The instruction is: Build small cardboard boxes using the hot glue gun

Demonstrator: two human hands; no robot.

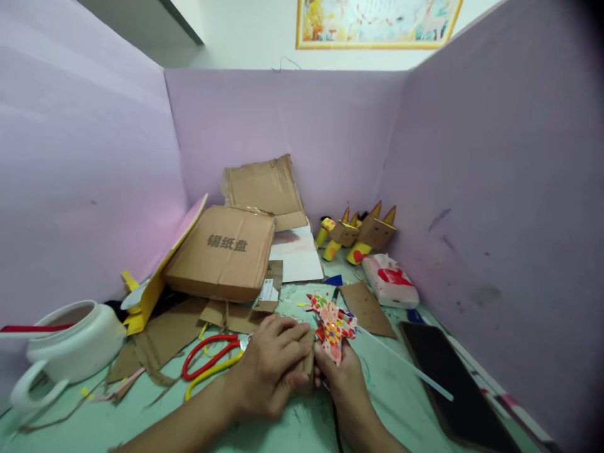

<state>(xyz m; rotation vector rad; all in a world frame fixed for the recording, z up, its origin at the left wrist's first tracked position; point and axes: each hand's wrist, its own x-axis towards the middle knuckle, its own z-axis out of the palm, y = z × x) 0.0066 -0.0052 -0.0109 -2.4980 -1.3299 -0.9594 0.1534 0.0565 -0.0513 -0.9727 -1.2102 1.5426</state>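
My left hand [276,368] is closed over a small brown cardboard piece [307,365] in the lower middle of the head view. Its fingers hide much of that piece. Just to the right, my right hand [346,377] is wrapped round a hot glue gun [333,324] covered in a bright flower pattern. A long translucent glue stick [406,362] sticks out of the gun towards the lower right, and a black cord runs down below it. Beside my left wrist lie scissors [210,355] with red and yellow handles.
A cardboard box [221,251] and scraps fill the back left. A white pot [78,343] stands far left. Horned cardboard figures [375,233], a tissue pack [391,280] and a dark phone-like slab [455,384] are on the right. Purple panels [283,126] enclose the table.
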